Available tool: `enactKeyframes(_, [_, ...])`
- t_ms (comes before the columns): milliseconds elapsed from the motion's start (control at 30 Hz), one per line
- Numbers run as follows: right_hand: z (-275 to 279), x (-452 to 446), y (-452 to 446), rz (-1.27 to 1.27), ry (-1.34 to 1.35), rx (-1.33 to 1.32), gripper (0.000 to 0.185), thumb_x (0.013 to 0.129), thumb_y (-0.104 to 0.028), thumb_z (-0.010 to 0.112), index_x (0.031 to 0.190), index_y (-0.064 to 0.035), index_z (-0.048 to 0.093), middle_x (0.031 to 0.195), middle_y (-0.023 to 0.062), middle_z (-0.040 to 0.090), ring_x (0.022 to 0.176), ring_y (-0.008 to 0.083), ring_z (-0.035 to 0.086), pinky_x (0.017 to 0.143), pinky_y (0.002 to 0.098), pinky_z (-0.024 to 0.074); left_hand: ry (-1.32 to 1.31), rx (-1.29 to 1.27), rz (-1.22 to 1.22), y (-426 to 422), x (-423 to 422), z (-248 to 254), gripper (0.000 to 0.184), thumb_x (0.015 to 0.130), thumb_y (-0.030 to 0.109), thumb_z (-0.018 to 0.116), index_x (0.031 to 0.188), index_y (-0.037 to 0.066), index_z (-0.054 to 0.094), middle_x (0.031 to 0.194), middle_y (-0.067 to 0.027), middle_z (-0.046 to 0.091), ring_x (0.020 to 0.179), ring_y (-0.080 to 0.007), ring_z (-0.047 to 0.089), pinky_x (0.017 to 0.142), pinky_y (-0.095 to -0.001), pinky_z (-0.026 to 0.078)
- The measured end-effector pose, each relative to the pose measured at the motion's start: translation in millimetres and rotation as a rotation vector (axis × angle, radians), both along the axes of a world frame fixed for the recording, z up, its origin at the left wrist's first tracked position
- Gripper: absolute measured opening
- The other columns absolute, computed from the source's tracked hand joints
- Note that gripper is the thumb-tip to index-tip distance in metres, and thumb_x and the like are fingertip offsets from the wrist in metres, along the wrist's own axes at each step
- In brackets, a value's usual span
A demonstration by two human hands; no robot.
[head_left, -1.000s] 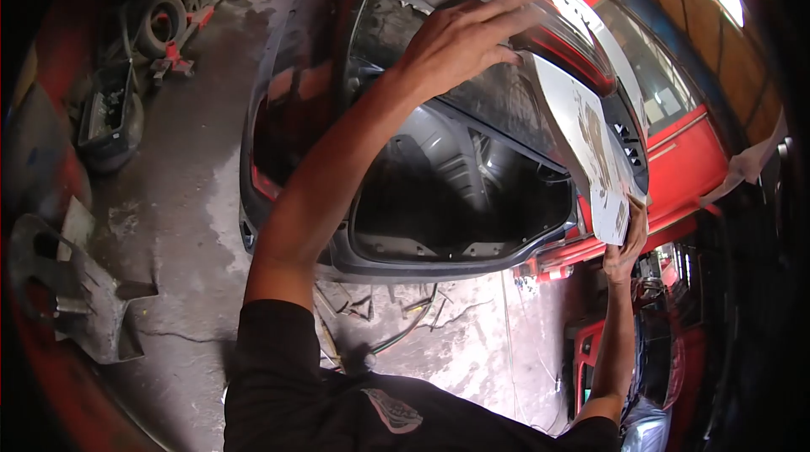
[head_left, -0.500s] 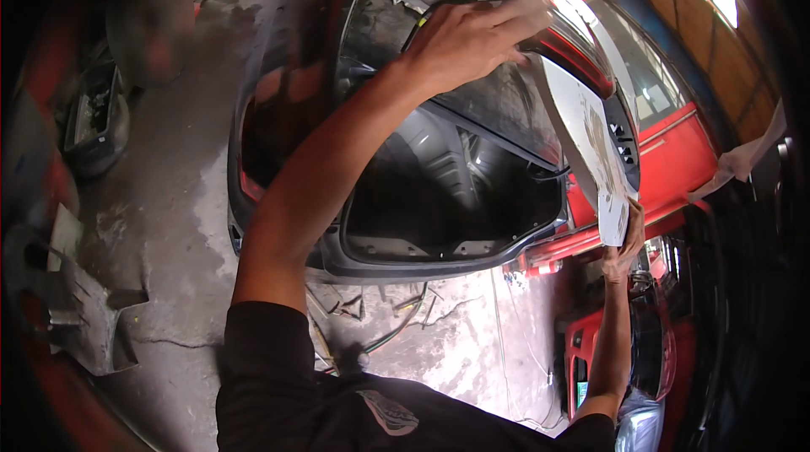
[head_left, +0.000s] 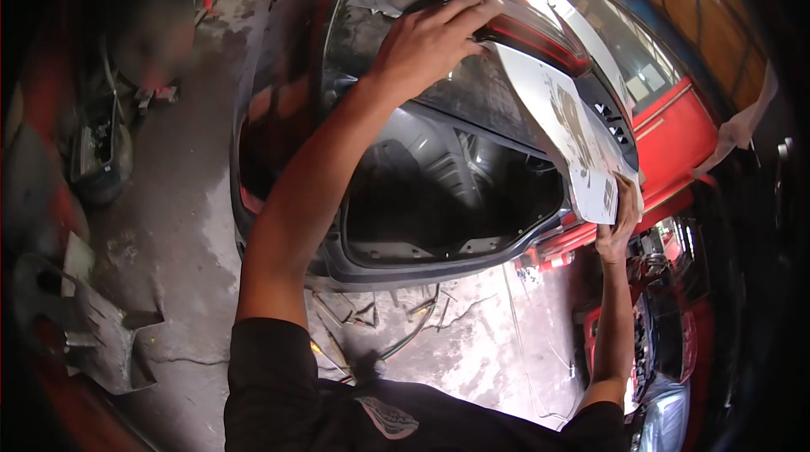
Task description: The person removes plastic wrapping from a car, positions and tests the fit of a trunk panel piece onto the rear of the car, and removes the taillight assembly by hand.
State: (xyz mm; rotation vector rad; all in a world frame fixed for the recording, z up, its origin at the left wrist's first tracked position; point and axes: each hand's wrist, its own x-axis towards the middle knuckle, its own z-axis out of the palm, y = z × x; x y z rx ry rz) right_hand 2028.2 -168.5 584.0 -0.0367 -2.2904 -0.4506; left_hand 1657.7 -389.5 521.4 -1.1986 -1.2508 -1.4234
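Note:
A white panel with brownish worn patches point(head_left: 561, 115) slants along the right rear corner of a dark car point(head_left: 380, 271) whose rear opening shows. At the panel's upper end is my left hand point(head_left: 434, 43), its fingers bent over the edge beside a red tail light point(head_left: 540, 34); the fingertips are partly hidden. My right hand point(head_left: 620, 220) grips the panel's lower end, thumb and fingers round its edge.
A red car point(head_left: 675, 136) stands close behind the panel. Tools and hoses point(head_left: 363, 317) lie on the floor below the dark car. Metal parts point(head_left: 114, 338) are at the lower left, and a black bin point(head_left: 101, 144) at the left.
My left hand has moved left and slightly down in view, along with the panel's upper end. The panel's lower end and my right hand sit a little higher, and the panel's face is turned more into view.

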Motion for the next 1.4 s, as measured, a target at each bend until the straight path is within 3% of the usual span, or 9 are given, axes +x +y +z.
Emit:
enactKeyframes(167, [-0.2,-1.5,-1.3,0.024,0.011,-0.001,0.092,0.09,-0.078,0.048,0.126,0.0058,0.062,0.119,0.0271,0.064,0.111,0.0438,0.065,0.095,0.0484,0.0504,-0.036,-0.055,-0.054,-8.2,8.3,1.5,0.062,0.081,0.006,0.078,0.139,0.014,0.059,0.152,-0.0005,0.052,0.129,-0.0302,0.059,0.101,-0.0406,0.054])
enactKeyframes(767, [-5.9,-3.8,3.2,0.086,0.086,-0.022,0.078,0.091,-0.067,0.055,0.124,0.0027,0.066,0.116,0.0229,0.068,0.105,0.042,0.067,0.091,0.0466,0.0535,0.0,-0.099,0.062,-13.0,16.0,4.3,0.066,0.082,-0.001,0.075,0.143,0.013,0.054,0.154,-0.0041,0.052,0.136,-0.0309,0.054,0.105,-0.0401,0.052])
enactKeyframes(867, [-6.8,-3.8,4.1,0.09,0.09,-0.009,0.077,0.092,-0.067,0.054,0.124,0.0013,0.066,0.116,0.0221,0.068,0.106,0.0421,0.067,0.091,0.0462,0.0538,0.068,-0.044,0.104,-12.9,12.7,5.5,0.061,0.083,0.013,0.079,0.14,0.015,0.057,0.15,0.0004,0.054,0.12,-0.0323,0.064,0.092,-0.042,0.058])
enactKeyframes(967, [-5.9,-3.2,7.1,0.126,0.089,0.005,0.073,0.092,-0.064,0.058,0.125,-0.0001,0.066,0.117,0.0216,0.069,0.108,0.0429,0.067,0.091,0.0459,0.0537,0.068,-0.062,0.115,-17.8,16.8,7.3,0.058,0.086,0.012,0.076,0.14,0.014,0.056,0.151,0.0006,0.054,0.12,-0.0315,0.064,0.091,-0.0402,0.058])
enactKeyframes(1067, [-6.3,-2.3,5.3,0.093,0.091,0.002,0.075,0.09,-0.065,0.06,0.125,0.0002,0.066,0.117,0.0218,0.068,0.108,0.0432,0.067,0.092,0.046,0.0533,-0.083,-0.165,-0.089,-29.6,22.4,7.5,0.055,0.089,0.012,0.074,0.142,0.014,0.056,0.151,-0.0022,0.054,0.123,-0.0332,0.063,0.095,-0.0396,0.055])
enactKeyframes(1167, [-7.2,-2.4,8.4,0.099,0.093,0.003,0.073,0.09,-0.063,0.062,0.126,-0.0007,0.066,0.118,0.0214,0.069,0.109,0.0427,0.067,0.094,0.0459,0.053,-0.047,-0.156,-0.022,-40.7,24.9,1.5,0.053,0.093,0.003,0.07,0.144,0.009,0.056,0.15,-0.0111,0.056,0.131,-0.029,0.059,0.095,-0.0358,0.056])
enactKeyframes(1267, [-7.8,-1.6,11.9,0.105,0.097,0.017,0.071,0.089,-0.061,0.064,0.127,-0.0017,0.066,0.119,0.0208,0.069,0.111,0.0422,0.066,0.095,0.0451,0.0525,-0.249,-0.178,-0.106,-54.4,32.6,-32.8,0.05,0.094,0.01,0.071,0.142,0.007,0.058,0.139,-0.0143,0.063,0.123,-0.0262,0.063,0.092,-0.0338,0.055])
enactKeyframes(1300, [-8.2,-1.4,12.5,0.105,0.099,0.022,0.07,0.089,-0.061,0.065,0.127,-0.0017,0.066,0.119,0.0207,0.069,0.111,0.0422,0.066,0.095,0.0449,0.0523,-0.236,-0.166,-0.038,-61.6,40.3,-45.7,0.049,0.096,0.016,0.072,0.142,0.005,0.058,0.13,-0.0131,0.067,0.107,-0.0199,0.068,0.084,-0.0305,0.055])
enactKeyframes(1400, [-9.3,-2.7,12.2,0.118,0.11,0.019,0.07,0.089,-0.06,0.066,0.128,-0.002,0.066,0.119,0.0197,0.069,0.112,0.0413,0.067,0.096,0.0442,0.0522,-0.609,-0.343,-0.323,-87.1,65.8,-94.3,0.046,0.098,0.02,0.071,0.139,0.002,0.06,0.124,-0.0104,0.069,0.093,-0.0146,0.069,0.077,-0.0282,0.055])
